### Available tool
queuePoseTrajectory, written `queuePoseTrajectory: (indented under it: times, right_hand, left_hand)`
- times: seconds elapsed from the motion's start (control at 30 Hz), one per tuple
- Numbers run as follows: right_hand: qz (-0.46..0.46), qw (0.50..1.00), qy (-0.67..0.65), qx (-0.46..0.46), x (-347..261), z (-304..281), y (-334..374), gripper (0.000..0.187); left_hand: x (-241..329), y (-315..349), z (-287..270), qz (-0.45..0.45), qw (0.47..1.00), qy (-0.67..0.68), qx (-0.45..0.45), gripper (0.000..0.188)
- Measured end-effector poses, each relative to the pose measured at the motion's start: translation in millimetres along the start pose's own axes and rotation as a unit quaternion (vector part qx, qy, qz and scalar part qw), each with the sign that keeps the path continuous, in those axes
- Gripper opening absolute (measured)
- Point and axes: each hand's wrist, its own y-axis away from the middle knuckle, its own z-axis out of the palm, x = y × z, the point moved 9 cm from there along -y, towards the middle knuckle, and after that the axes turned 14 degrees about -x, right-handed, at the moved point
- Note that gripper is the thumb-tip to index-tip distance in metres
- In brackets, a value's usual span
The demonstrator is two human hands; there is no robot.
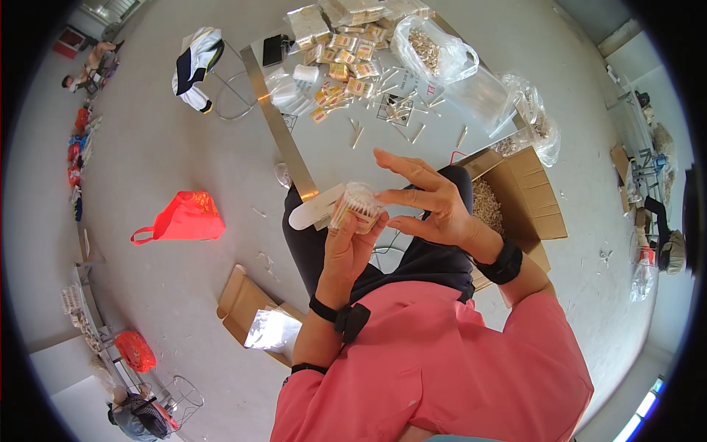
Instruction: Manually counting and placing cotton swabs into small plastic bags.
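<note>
Raised over my lap, a small clear packet of cotton swabs is gripped by my left hand, its white tips showing at the top. My right hand is beside the packet with fingers spread; one fingertip reaches its edge, though I cannot tell whether it touches. Just left of the packet, a white rounded flat piece juts from the near corner of the table. On the tabletop are loose cotton swabs, a pile of filled swab packets and an open plastic bag of swabs.
An open cardboard box of loose swabs stands right of my legs. Left on the floor are a red bag and an open carton with shiny film. A stool holds clothing. A person sits far left.
</note>
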Motion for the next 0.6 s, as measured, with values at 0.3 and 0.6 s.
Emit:
queuePoseTrajectory:
  times: [0.3,0.6]
  right_hand:
    - [-0.035,0.998,0.054,-0.004,-3.7,1.7,3.4,0.045]
    - [-0.003,1.000,-0.017,0.002,2.7,3.6,6.2,0.048]
  left_hand:
    - [-4.3,0.0,5.3,0.004,1.000,0.011,0.016,0.043]
    - [-7.5,-1.9,5.8,-0.005,0.999,0.031,-0.014,0.043]
